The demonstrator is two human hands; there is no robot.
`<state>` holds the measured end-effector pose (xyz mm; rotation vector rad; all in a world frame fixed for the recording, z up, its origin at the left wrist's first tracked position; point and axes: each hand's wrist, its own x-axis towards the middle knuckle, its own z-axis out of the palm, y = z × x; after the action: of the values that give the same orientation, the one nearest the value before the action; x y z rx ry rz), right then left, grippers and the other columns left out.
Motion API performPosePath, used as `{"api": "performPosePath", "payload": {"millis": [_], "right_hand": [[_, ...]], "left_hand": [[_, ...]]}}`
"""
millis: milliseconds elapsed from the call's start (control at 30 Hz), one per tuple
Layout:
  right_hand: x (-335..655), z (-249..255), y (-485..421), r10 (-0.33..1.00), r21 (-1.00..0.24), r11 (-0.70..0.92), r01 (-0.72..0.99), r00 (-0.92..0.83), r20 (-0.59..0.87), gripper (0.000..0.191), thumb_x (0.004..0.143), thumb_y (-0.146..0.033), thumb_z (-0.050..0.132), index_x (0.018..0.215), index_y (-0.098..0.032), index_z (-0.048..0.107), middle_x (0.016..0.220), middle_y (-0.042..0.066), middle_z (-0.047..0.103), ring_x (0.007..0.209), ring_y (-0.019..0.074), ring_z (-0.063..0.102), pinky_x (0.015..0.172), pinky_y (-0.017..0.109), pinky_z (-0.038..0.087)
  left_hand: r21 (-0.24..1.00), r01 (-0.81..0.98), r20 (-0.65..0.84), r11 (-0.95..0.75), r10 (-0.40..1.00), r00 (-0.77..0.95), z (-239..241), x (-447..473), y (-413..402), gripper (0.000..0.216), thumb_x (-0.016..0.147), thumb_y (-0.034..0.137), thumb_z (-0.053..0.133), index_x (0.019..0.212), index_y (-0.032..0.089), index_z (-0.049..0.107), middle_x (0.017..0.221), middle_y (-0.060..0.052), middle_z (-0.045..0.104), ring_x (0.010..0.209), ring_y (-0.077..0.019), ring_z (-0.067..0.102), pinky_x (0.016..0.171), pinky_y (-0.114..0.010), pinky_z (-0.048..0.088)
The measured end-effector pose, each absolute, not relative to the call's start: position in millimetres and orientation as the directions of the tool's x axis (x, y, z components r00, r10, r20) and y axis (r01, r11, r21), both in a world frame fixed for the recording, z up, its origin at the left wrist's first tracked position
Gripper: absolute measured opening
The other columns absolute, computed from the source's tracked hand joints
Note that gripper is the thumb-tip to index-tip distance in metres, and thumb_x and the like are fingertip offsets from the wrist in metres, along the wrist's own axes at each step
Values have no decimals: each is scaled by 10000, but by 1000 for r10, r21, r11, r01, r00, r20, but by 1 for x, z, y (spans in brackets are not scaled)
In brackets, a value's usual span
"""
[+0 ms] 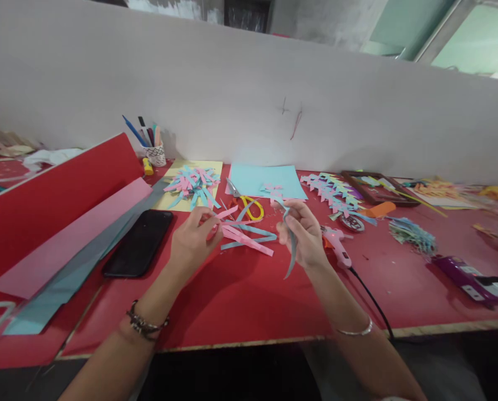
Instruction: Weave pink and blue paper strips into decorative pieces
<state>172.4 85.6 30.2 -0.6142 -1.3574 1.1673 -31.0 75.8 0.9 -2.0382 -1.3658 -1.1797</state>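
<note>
My left hand point(196, 236) pinches the end of a pink paper strip point(242, 223) above the red table. My right hand point(302, 233) is closed on a blue paper strip point(291, 250), whose tail hangs down past the fingers. Between the hands lie loose pink strips point(249, 240) and blue strips point(265, 235), crossing one another. Yellow-handled scissors point(252, 209) lie just behind them. A few small folded pink and blue pieces point(272, 189) rest on a light blue sheet point(269, 175). A pink glue gun point(338, 248) lies right of my right hand.
A black phone point(138, 243) and long pink paper point(73, 239) lie at left. A pen cup point(154, 153) stands near the white partition. Cut strips point(194, 184) are piled on yellow paper. Folded paper chains point(332, 192), a wooden frame point(382, 195) and a purple power strip point(468, 278) are at right.
</note>
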Motion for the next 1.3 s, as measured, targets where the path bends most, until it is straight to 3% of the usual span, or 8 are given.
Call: {"api": "performPosePath", "payload": {"millis": [233, 533, 800, 1033, 1300], "right_hand": [[172, 29, 87, 901, -909, 335, -249, -196, 386, 146, 753, -273, 529, 891, -237, 501, 944, 9, 633, 383, 18, 471, 422, 199, 428], [167, 25, 86, 875, -946, 181, -267, -396, 279, 166, 746, -279, 544, 901, -230, 514, 915, 6, 646, 392, 23, 515, 455, 193, 442], [156, 18, 79, 785, -960, 144, -242, -563, 259, 139, 796, -269, 503, 925, -219, 509, 930, 14, 641, 428, 37, 563, 514, 209, 468], [147, 17, 74, 782, -973, 136, -188, -582, 222, 211, 784, -318, 519, 950, -209, 448, 820, -20, 609, 440, 47, 578, 499, 207, 458], [139, 11, 71, 836, -967, 146, -207, -498, 233, 351, 738, -340, 570, 728, -231, 237, 632, -108, 466, 467, 66, 584, 469, 194, 415]], "left_hand": [[137, 885, 813, -446, 561, 157, 1, -29, 74, 137, 771, 191, 479, 689, 164, 585, 816, -37, 555, 661, -93, 568, 446, -164, 384], [205, 804, 853, -558, 505, 133, 0, -28, 75, 89, 774, 189, 495, 747, 165, 577, 836, -35, 500, 700, -103, 529, 554, -201, 449], [69, 759, 896, -648, 374, 238, 4, -26, 70, 62, 752, 127, 521, 755, 174, 561, 805, -31, 494, 718, -102, 526, 640, -211, 476], [46, 700, 876, -713, 365, 315, 2, -25, 68, 95, 791, 160, 483, 761, 182, 571, 819, -41, 566, 716, -97, 571, 646, -202, 494], [264, 550, 839, -792, 470, 273, 1, -18, 68, 132, 789, 126, 491, 832, 174, 606, 854, -52, 649, 765, -105, 604, 680, -206, 504]]}}
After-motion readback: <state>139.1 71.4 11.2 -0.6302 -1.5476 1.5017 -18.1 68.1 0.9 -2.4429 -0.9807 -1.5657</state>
